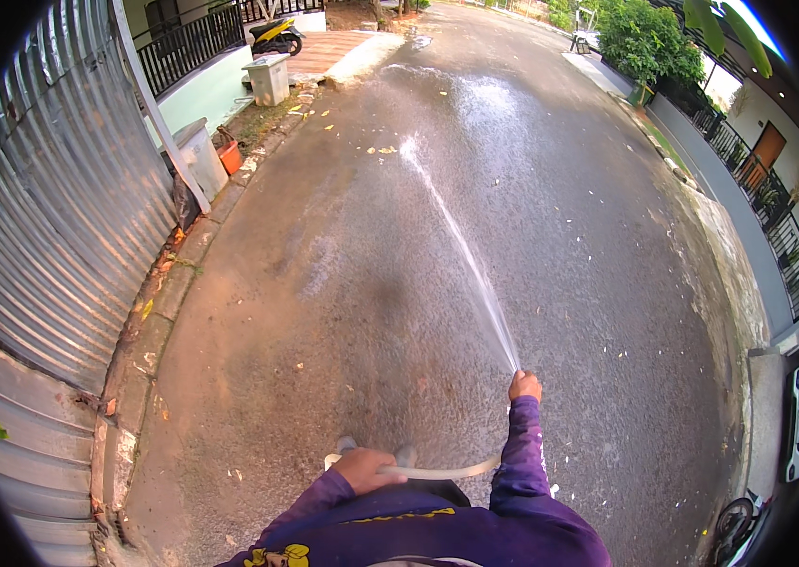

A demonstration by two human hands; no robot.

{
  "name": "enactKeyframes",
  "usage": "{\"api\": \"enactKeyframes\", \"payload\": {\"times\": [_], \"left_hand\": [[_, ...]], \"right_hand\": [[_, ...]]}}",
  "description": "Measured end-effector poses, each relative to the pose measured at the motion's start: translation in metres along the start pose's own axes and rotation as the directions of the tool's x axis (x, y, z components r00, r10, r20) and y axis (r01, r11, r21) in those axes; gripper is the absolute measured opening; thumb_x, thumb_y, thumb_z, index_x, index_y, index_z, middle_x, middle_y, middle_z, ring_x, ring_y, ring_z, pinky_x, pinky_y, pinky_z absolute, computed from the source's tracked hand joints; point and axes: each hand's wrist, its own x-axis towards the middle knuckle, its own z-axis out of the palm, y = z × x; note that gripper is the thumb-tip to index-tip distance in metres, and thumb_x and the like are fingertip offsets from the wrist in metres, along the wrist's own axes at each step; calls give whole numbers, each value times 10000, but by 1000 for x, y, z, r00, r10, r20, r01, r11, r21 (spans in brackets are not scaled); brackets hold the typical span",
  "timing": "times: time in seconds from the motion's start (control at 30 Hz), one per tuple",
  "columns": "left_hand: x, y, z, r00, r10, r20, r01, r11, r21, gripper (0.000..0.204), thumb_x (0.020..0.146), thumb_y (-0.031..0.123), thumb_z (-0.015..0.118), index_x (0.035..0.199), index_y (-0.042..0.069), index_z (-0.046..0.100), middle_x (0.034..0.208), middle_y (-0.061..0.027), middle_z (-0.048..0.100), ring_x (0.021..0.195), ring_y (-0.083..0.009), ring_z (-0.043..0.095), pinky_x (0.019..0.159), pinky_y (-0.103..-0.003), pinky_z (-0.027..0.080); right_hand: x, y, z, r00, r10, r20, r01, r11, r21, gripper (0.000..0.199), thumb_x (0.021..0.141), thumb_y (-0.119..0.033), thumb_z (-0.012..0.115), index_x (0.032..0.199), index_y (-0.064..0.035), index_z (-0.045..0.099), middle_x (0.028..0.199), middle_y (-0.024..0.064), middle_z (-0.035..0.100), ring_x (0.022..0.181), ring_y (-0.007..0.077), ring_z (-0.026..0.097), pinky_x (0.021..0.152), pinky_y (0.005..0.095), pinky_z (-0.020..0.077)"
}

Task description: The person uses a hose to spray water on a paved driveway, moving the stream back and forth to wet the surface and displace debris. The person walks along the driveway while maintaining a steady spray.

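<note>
Right hand (525, 386) clenched round nozzle end of pale flexible hose (447, 470); hose sags back across body to left hand (367, 470), gripping it. Water jet (461, 250) leaves hose end, landing far up wet asphalt road (371, 283).

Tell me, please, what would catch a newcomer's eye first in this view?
First the thin white water jet, shooting from the hose end gripped in the right hand and arcing far up the wet asphalt road. Next the pale hose, running across the lower middle from the left hand to the purple sleeve. Then the corrugated metal fence curving along the left edge.
</note>
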Motion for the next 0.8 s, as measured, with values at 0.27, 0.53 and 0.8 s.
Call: {"api": "enactKeyframes", "payload": {"times": [0.27,0.53,0.8], "left_hand": [[3,5,1,999,24,-23,-25,1000,-5,512,875,575,661,956,73,720,888,-166,705,871,-345,689,771,-422,519],[6,-1,0,998,41,-39,-41,999,3,514,876,590,654,959,88,723,874,-158,707,862,-346,692,769,-428,522],[7,2,0,999,27,-18,-27,1000,-5,524,879,601,641,975,94,728,866,-157,708,863,-344,694,770,-430,523]], "right_hand": [[6,3,-4,998,-57,27,57,998,-13,423,885,-346,476,1099,-69,715,1038,265,697,1030,447,656,928,521,503],[6,12,-4,1000,5,17,-5,1000,-26,436,897,-356,468,1108,-63,711,1038,272,695,1026,453,656,934,519,502],[11,8,-7,998,-40,43,42,998,-50,446,900,-359,452,1121,-60,699,1065,254,695,1045,450,648,952,520,493]]}}
